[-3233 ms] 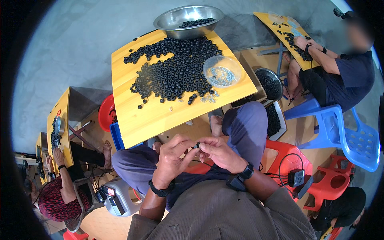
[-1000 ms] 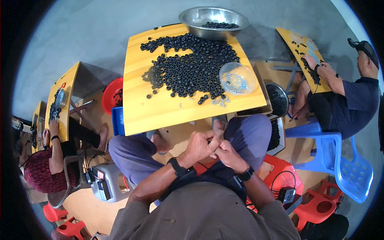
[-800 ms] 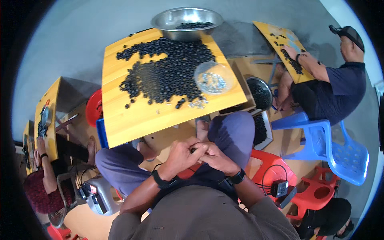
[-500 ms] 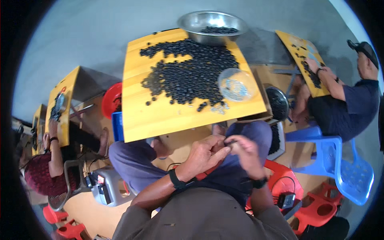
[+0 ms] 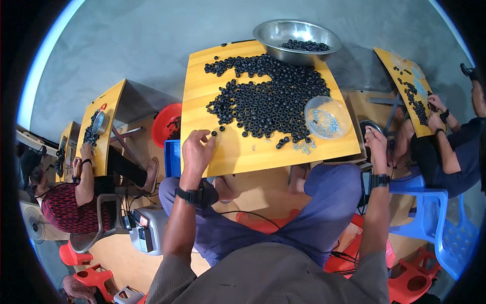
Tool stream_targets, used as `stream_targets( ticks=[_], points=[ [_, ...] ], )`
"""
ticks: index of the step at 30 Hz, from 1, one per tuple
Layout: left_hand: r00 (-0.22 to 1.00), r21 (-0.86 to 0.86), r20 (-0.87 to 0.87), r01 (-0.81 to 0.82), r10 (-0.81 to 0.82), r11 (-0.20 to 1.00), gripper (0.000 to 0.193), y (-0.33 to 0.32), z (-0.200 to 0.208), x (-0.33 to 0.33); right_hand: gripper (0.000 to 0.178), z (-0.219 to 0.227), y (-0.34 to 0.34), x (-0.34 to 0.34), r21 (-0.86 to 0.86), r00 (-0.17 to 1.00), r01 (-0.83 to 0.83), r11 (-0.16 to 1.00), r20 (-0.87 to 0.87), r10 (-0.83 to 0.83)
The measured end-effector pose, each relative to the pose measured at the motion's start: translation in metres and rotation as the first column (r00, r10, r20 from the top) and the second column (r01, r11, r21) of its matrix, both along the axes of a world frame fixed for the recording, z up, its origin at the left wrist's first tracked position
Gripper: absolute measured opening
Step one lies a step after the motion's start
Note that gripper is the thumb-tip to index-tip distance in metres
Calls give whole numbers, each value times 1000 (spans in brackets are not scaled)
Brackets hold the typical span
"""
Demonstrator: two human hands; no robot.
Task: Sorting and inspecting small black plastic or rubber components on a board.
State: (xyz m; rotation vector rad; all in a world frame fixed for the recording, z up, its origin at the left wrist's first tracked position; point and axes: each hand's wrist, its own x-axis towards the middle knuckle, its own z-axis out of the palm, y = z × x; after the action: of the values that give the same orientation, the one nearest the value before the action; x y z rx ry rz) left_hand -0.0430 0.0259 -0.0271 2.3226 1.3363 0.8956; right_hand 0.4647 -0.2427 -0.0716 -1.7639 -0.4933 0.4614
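Many small black ring-shaped parts (image 5: 268, 101) lie in a loose layer on the yellow wooden table (image 5: 238, 159). My left hand (image 5: 196, 152) is at the table's near left edge, thumb and forefinger apart, their tips beside a single black ring (image 5: 214, 133). Off the table's right edge, my right hand (image 5: 375, 144) is held closed over a metal bowl (image 5: 372, 124). What its curled fingers hold, if anything, is hidden. A clear plastic bowl (image 5: 331, 102) of tiny silvery pieces stands at the table's right, with more such pieces (image 5: 305, 147) spilled in front of it.
A wide steel basin (image 5: 298, 28) with black rings stands at the far edge. Left of the table are a red tub (image 5: 166, 119) and a blue bin (image 5: 172, 157). People work at tables on both sides; a blue chair (image 5: 430, 202) is at right.
My hands were together over my lap, working at something small. They have parted: the left has gone forward to the table, the right out beyond its right edge. The view has shifted too.
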Motion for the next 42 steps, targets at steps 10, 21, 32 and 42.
stream_targets(
  ticks=[10, 21, 32, 42],
  points=[
    [985, -244, 168, 70, -29, 967, 24, 8, -20, 2, 23, 49, -12, -58, 233, 985, 144, 962, 57, -162],
    [837, 27, 177, 521, -518, 853, 23, -151, 33, 49, 27, 42, 8, -319, 326, 713, -499, 803, -373, 594],
    [744, -65, 250, 652, -620, 756, 25, -155, 36, 42, 20, 28, -5, -304, 393, 444, -463, 794, -673, 592],
    [938, -230, 218, 318, -270, 920, 25, -110, 14, 56, 19, 44, -15, -248, 518, 544, -307, 798, -593, 594]
  ],
)
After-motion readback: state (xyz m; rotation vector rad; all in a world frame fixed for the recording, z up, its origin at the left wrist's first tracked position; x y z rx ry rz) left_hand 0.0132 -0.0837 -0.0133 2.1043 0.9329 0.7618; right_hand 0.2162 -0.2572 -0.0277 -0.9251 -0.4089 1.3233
